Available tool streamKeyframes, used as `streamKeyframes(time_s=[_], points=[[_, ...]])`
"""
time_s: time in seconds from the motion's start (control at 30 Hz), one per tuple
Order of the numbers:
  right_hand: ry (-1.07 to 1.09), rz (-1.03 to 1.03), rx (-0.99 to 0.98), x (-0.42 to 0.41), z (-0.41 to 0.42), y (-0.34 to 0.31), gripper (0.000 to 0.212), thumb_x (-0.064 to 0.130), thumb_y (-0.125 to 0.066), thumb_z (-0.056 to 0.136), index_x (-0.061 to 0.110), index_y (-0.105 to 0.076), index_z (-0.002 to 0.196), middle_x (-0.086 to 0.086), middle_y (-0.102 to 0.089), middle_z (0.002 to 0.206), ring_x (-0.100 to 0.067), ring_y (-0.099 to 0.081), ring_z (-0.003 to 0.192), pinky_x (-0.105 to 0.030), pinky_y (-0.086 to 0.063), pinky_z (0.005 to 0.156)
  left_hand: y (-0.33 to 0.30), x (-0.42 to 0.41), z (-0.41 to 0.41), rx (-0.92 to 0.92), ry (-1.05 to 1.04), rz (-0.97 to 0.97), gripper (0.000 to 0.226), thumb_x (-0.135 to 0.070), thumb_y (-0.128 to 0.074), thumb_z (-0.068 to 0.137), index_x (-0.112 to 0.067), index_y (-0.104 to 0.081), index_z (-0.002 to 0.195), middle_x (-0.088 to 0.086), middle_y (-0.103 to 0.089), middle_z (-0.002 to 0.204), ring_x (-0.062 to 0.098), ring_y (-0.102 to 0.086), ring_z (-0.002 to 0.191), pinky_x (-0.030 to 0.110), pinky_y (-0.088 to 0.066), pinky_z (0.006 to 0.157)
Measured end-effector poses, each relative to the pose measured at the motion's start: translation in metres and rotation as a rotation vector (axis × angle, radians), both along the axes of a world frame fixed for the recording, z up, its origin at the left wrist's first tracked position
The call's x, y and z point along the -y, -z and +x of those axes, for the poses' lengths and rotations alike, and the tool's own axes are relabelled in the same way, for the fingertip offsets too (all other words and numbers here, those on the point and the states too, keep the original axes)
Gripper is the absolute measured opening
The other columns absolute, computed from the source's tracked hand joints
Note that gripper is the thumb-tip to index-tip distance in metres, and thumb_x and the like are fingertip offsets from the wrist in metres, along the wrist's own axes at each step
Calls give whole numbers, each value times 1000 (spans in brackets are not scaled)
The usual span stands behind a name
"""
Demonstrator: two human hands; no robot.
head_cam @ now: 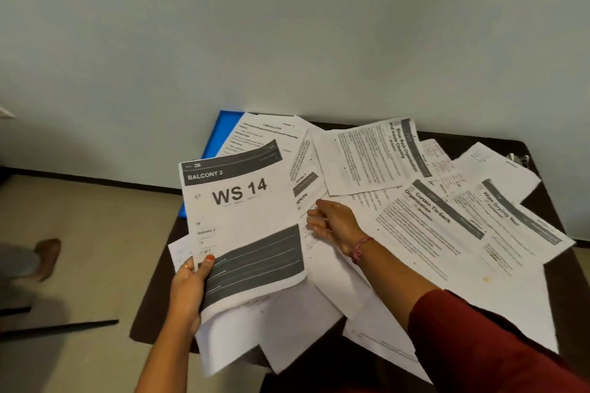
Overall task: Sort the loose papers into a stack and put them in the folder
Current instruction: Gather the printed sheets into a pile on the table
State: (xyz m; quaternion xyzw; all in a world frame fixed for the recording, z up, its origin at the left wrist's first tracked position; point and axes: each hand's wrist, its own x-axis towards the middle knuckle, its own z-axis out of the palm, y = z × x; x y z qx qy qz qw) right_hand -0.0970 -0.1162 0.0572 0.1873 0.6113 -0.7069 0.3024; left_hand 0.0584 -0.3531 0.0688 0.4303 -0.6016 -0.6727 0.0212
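My left hand grips the lower left edge of a small stack of papers, thumb on top; its top sheet reads "BALCONY 2, WS 14" and is lifted above the table. My right hand hovers just right of that stack with fingers spread, palm down over the loose sheets, holding nothing. Several printed papers lie scattered and overlapping across the dark table. A blue folder lies at the table's back left, mostly hidden under sheets.
The table stands against a pale wall. On the beige floor at left another person's foot in a brown shoe shows beside a dark strip. A small metal clip sits at the table's far right corner.
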Motion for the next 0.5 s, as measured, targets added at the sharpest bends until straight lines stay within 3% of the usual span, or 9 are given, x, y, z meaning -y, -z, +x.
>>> streamKeyframes(time_s=[0.1, 0.17, 0.23, 0.27, 0.33, 0.4, 0.5], points=[[-22, 69, -14, 39, -15, -2, 12, 13, -56, 92, 12, -53, 80, -8, -46, 65, -14, -41, 46, -25, -37, 50, 1, 37, 5, 21, -18, 10, 17, -16, -57, 94, -15, -62, 111, 13, -69, 106, 34, -65, 96, 46, -51, 89], [12, 183, -65, 63, -29, 0, 8, 14, -61, 89, 10, -55, 86, -10, -50, 63, -15, -42, 41, -26, -40, 45, 2, 55, 5, 20, -20, 15, 17, -15, -57, 94, -13, -62, 110, 12, -70, 102, 32, -66, 90, 42, -52, 85], [39, 327, -121, 82, -42, 8, 22, 26, -68, 82, 11, -57, 96, -12, -62, 71, -21, -56, 50, -36, -53, 56, 4, 67, 4, 27, -16, 18, 16, -16, -57, 94, -12, -62, 110, 11, -70, 99, 30, -66, 86, 39, -52, 80], [40, 381, -143, 91, -49, 12, 36, 33, -70, 79, 11, -58, 105, -12, -68, 83, -25, -64, 64, -40, -57, 70, 6, 72, 2, 35, -12, 18, 14, -16, -57, 94, -13, -62, 107, 11, -70, 98, 29, -66, 85, 39, -52, 79], [32, 478, -166, 105, -60, 16, 61, 39, -71, 78, 8, -51, 127, -11, -67, 109, -27, -64, 98, -32, -50, 92, 10, 82, -3, 52, 3, 22, 9, -18, -57, 94, -17, -62, 101, 10, -70, 97, 30, -66, 86, 40, -52, 78], [48, 530, -182, 114, -69, 16, 59, 31, -70, 83, 1, -47, 130, -10, -60, 119, -25, -57, 111, -23, -41, 89, 12, 88, -9, 69, 24, 28, 6, -19, -57, 94, -18, -62, 98, 10, -70, 95, 30, -66, 85, 39, -53, 75], [65, 555, -179, 123, -80, 20, 47, 29, -71, 83, -3, -54, 113, -7, -57, 104, -21, -57, 101, -25, -41, 79, 17, 96, -18, 87, 50, 31, 7, -18, -57, 95, -15, -61, 100, 10, -70, 95, 28, -66, 84, 34, -52, 69]])
